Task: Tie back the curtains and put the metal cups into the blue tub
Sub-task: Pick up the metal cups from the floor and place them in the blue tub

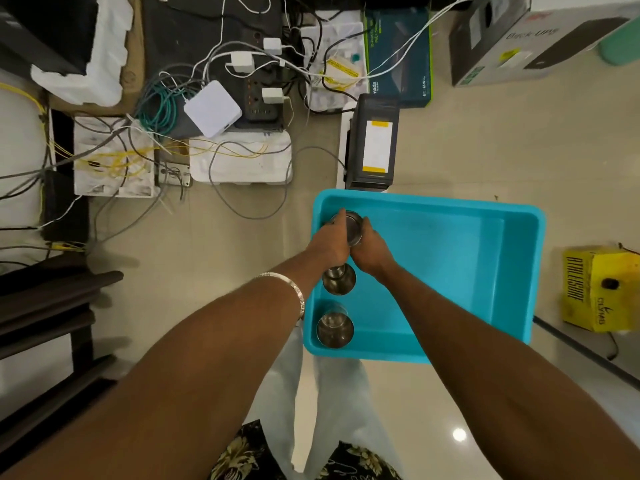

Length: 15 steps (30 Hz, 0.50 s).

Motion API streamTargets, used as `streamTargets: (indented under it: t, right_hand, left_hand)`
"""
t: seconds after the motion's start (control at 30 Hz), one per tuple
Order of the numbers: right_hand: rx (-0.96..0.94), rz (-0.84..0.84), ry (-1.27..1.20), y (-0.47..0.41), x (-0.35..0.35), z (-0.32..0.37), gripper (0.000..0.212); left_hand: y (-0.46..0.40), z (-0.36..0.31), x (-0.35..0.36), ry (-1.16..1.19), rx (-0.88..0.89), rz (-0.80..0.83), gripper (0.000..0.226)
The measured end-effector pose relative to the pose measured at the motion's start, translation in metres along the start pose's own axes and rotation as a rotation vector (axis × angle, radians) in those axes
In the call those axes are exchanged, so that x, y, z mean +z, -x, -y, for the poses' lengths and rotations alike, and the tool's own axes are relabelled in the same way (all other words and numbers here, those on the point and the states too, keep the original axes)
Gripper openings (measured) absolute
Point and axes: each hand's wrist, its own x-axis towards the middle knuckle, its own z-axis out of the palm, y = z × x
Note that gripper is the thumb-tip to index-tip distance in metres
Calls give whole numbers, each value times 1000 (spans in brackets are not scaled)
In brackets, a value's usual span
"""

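A blue tub (512,265) sits on the tiled floor in front of me. Along its left wall stand three metal cups in a row. The near cup (335,327) and the middle cup (339,279) stand upright and free. The far cup (353,227) is held between both hands: my left hand (330,242) wraps its left side and my right hand (369,252) grips its right side, low inside the tub. My fingers hide most of that cup. No curtains are in view.
A black device with a white label (374,147) stands just beyond the tub. Power strips, chargers and tangled cables (221,109) crowd the floor to the far left. A yellow box (601,289) lies right of the tub. Dark furniture slats (48,306) are at left.
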Motion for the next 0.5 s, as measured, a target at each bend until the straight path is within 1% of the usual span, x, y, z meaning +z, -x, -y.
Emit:
streamTargets:
  t: [0.1,0.27,0.37,0.5]
  right_hand:
    - [5,2,22,-2,3,-3,68]
    - [40,24,62,0,2,0,76]
    - [27,-3,70,5,6,2,73]
    - [-19,-68,82,12,4,5,60]
  left_hand:
    - [-2,1,-2,24,-1,4,81]
    - [-1,3,-5,50,22,-3,84]
    - [5,6,-5,45,31,0,82]
    - [18,4,-8,78,62,-72,67]
